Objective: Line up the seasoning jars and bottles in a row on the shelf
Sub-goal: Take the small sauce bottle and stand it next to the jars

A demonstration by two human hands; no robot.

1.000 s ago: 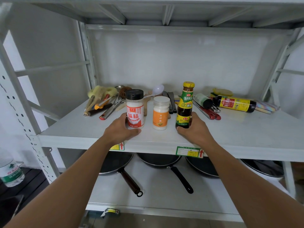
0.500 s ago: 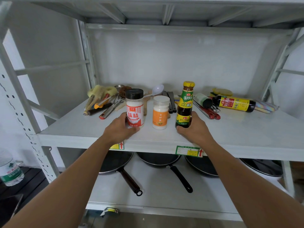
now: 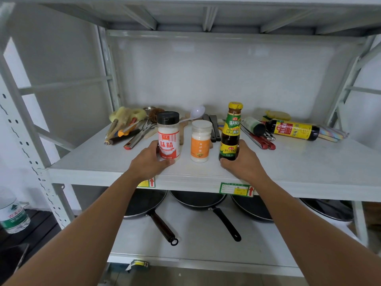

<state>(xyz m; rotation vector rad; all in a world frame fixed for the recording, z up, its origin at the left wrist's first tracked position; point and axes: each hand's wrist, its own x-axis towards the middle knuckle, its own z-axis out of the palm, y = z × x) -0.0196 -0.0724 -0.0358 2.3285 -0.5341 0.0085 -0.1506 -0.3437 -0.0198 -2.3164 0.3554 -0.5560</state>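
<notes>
The left grip (image 3: 150, 162) curls round the lower part of the red-labelled jar (image 3: 168, 137), while the right grip (image 3: 243, 164) wraps the base of the tall sauce bottle (image 3: 230, 131). Both containers stand upright near the front edge of the shelf (image 3: 309, 168). Between the two grips, untouched, stands the orange-labelled jar (image 3: 200, 141), and the three form a rough row. Beyond the right grip, toward the back wall, a small green-labelled bottle (image 3: 253, 125) and a soy sauce bottle (image 3: 292, 130) lie on their sides beside red-handled tongs (image 3: 259, 140), apparently not yet in the row. Behind the left grip sits a heap of utensils (image 3: 132, 131).

The risks, judged from here, are these. The sauce bottle is tall and held only low down, so a quick slide could tip it. Either container pushed inward could knock the middle jar. The row also stands close to the shelf's lip, with frying pans (image 3: 198, 200) on the tier below, so a pull toward the person could send a container over the edge.
</notes>
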